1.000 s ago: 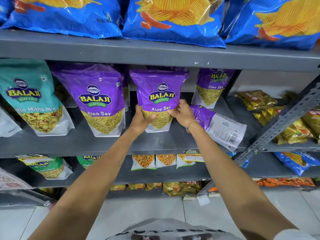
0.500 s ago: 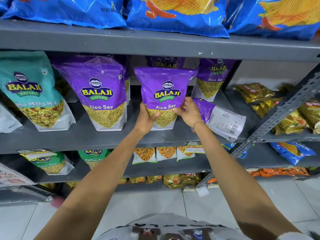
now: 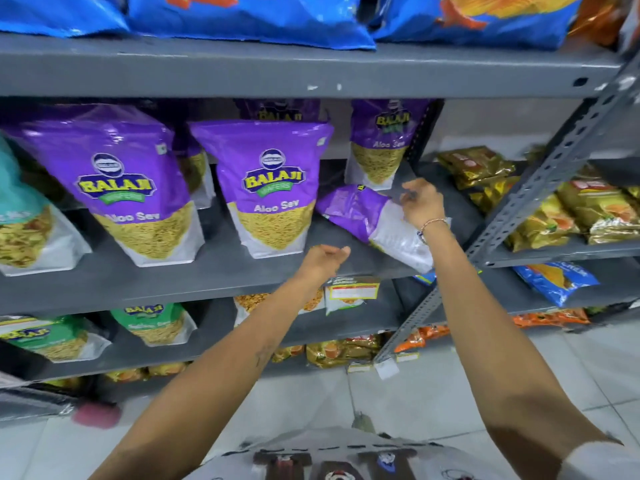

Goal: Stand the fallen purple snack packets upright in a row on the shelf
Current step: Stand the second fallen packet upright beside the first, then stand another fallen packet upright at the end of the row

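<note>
On the grey middle shelf [image 3: 214, 271] two purple Aloo Sev packets stand upright at the front: one at the left [image 3: 117, 181] and one in the middle [image 3: 273, 188]. A third upright packet [image 3: 381, 147] stands further back on the right. A fallen purple packet [image 3: 356, 211] lies on its back, white bottom end toward the shelf's right front. My right hand [image 3: 420, 202] rests on the fallen packet, fingers curled at its upper edge. My left hand [image 3: 323, 259] hovers by the shelf's front edge below the middle packet, loosely curled and holding nothing.
A teal packet [image 3: 20, 216] stands at the far left of the same shelf. Blue chip bags [image 3: 242, 15] fill the shelf above. A slanted perforated grey brace [image 3: 540, 174] crosses on the right, with gold packets [image 3: 554, 209] behind it. Green packets [image 3: 152, 320] sit on the lower shelf.
Both hands let go of the middle purple packet, which now stands on its own. My right hand moved right onto the fallen packet; my left hand dropped toward the shelf edge.
</note>
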`<state>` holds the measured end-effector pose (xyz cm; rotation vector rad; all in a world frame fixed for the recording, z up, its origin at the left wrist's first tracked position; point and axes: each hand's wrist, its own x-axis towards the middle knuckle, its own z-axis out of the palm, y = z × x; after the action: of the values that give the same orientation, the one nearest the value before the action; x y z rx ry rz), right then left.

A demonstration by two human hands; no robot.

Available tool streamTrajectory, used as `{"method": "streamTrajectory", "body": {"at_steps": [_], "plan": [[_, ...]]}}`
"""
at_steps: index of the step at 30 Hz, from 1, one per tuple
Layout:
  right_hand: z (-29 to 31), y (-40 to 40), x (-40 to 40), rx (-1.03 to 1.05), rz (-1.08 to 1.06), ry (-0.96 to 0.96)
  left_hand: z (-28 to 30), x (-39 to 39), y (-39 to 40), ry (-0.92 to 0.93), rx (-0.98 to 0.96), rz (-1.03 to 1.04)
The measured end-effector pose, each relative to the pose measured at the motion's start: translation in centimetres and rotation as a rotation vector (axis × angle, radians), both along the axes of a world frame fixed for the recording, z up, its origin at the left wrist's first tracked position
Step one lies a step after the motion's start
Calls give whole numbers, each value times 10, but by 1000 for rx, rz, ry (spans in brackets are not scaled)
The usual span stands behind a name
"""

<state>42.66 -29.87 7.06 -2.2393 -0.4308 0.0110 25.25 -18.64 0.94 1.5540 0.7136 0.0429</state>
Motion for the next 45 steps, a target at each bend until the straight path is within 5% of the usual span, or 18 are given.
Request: {"method": "streamTrajectory", "body": {"at_steps": [8, 16, 21, 28, 38, 45], "plan": [[-12, -30, 64, -412, 335, 288, 0, 90, -58, -20, -273, 126], [-22, -37, 78, -428, 431, 377, 7, 105, -74, -74, -262, 270], [-24, -40, 85, -334, 490, 405, 9, 103, -72, -55, -127, 299], [-16, -34, 79, 54, 525, 518, 27, 101, -36, -126, 133, 251], [-37, -14, 46, 240, 322, 338, 35, 101, 7, -235, 440, 126], [-45, -11, 38, 356, 274, 301, 22, 95, 0, -188, 647, 310]]}}
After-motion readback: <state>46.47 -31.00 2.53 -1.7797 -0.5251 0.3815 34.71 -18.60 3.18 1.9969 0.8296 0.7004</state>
